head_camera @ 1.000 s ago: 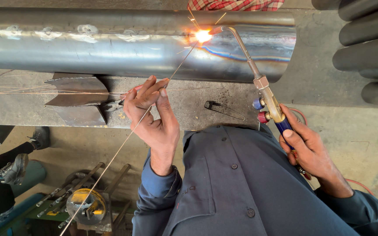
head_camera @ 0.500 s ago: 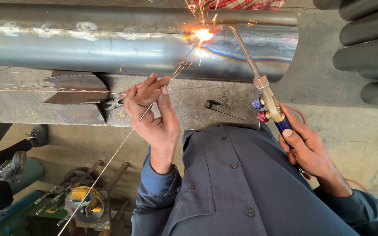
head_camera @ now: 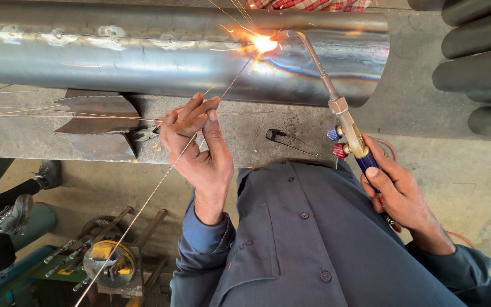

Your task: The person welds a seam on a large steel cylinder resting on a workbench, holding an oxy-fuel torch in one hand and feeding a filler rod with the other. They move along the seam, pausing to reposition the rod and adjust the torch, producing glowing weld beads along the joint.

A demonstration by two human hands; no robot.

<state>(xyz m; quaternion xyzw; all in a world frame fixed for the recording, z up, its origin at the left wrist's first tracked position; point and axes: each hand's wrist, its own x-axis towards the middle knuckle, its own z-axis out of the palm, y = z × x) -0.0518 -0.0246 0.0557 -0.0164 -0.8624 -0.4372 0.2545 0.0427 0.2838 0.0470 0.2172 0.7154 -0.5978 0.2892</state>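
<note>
A long shiny steel pipe lies across a metal workbench. My right hand grips the blue handle of a brass gas torch, whose bent tip reaches the pipe's top. A bright flame spot glows there and throws sparks. My left hand pinches a thin filler rod that runs up to the glowing spot and trails down past the bench edge. Heat tint colours the pipe near the flame.
A dark cut metal plate and loose thin rods lie on the bench at left. Black pipes are stacked at right. Another person's legs and shoes show at lower left, near a stand with a yellow tool.
Sparks have grown around the flame spot. My left hand has shifted slightly, keeping the rod at the glowing point. The torch stays in place.
</note>
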